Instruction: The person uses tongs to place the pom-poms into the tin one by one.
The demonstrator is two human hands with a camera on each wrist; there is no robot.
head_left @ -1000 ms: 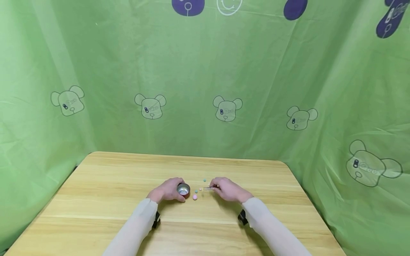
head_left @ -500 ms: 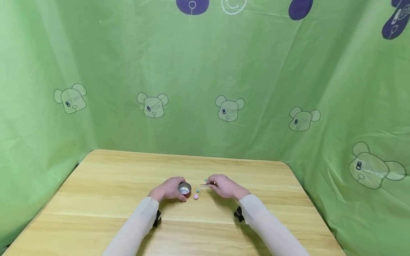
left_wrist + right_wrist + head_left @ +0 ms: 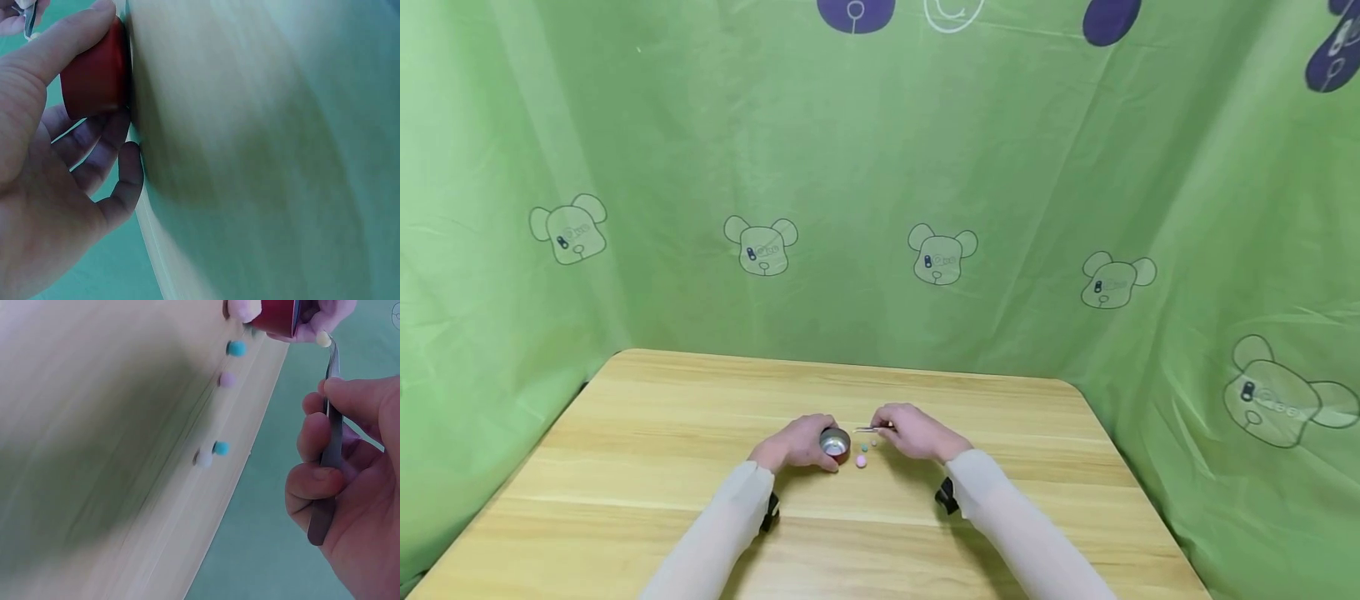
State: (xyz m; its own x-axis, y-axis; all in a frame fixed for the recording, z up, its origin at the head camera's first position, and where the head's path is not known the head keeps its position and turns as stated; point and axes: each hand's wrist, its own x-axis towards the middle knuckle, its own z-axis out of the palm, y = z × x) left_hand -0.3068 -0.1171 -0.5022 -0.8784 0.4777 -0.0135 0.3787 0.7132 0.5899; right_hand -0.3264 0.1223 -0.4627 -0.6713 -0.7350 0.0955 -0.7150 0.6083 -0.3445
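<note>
1. Tweezers (image 3: 333, 447) sit in the right hand (image 3: 913, 432), pinched between the thumb and curled fingers.
2. At their tip is a small cream ball (image 3: 323, 339), raised off the table (image 3: 587, 500), near the cup's rim on the side toward the right hand.
3. The left hand (image 3: 797, 442) holds a red cup (image 3: 97, 75), thumb on one side and fingers bent round the other; the little finger lies apart from it.
4. The cup stands upright on the table, its silvery inside showing from above; I cannot tell what it contains.
5. On the table, a large pink ball (image 3: 245, 309) lies just beside the cup, with a blue ball (image 3: 236, 348) and a lilac ball (image 3: 227, 379) near it.
6. Farther off, a second blue ball (image 3: 221, 448) and a white ball (image 3: 204, 458) lie side by side.
7. Pale sleeves (image 3: 1022, 517) cover both forearms; behind the table hangs a green curtain (image 3: 850, 142) printed with bear heads.
</note>
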